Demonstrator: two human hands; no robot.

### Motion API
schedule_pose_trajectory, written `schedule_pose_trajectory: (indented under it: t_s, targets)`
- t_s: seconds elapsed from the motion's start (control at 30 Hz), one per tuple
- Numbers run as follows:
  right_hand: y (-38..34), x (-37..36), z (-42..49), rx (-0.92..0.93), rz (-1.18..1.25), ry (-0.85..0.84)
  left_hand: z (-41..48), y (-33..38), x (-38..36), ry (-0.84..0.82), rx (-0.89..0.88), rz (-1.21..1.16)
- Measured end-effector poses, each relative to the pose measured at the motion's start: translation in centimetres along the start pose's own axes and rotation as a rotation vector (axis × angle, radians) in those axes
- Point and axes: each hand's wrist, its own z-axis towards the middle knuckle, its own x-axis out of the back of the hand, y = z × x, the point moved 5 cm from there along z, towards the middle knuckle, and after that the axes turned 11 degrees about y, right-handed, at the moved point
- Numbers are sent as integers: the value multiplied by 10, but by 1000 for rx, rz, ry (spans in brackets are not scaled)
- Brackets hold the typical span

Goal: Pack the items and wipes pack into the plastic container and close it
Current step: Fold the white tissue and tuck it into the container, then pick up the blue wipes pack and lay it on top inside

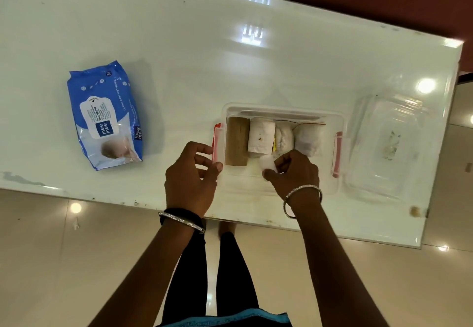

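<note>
A clear plastic container (330,119) with red side latches sits open near the table's front edge. Inside lie a brown roll (236,142), a white roll (261,134) and two white bundles (308,138) side by side. My right hand (294,170) is over the container's near side, its fingers pinching a small white item (267,163). My left hand (190,177) touches the container's left end by the red latch (217,145), fingers curled, holding nothing that I can see. The blue wet wipes pack (105,119) lies on the table far to the left.
The container's clear lid (389,145) lies on the table right of the container, close to the right edge. The white glossy table (204,58) ends just in front of my hands; tiled floor and my legs are below.
</note>
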Motion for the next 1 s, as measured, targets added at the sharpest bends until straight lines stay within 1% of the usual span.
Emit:
schedule_pose_trajectory:
  t_s: [0.13,0.23,0.5,0.67,0.73,0.83,0.9,0.97,1.0]
  targets:
    - [-5,-17,9,-110,-19,-107,6,-5,-2,-44,42,-45]
    - [-6,-28,15,-126,-77,-147,10,-7,-3,-79,58,-73]
    - [-5,-42,25,-207,-123,-137,14,-12,-4,-139,130,-151]
    - [-6,-34,24,-223,-160,-140,14,-14,-1,-145,166,-174]
    - [-11,-23,17,-192,-249,-91,13,-15,5,-137,149,-173]
    - [-23,1,0,-109,-341,42,14,-22,15,-144,155,-219]
    - [-39,14,-12,-8,-303,174,20,-33,29,-103,170,-233]
    - [-67,18,-27,139,-214,287,29,-47,51,4,206,-258]
    - [-82,17,-34,215,-164,308,33,-56,61,74,241,-290]
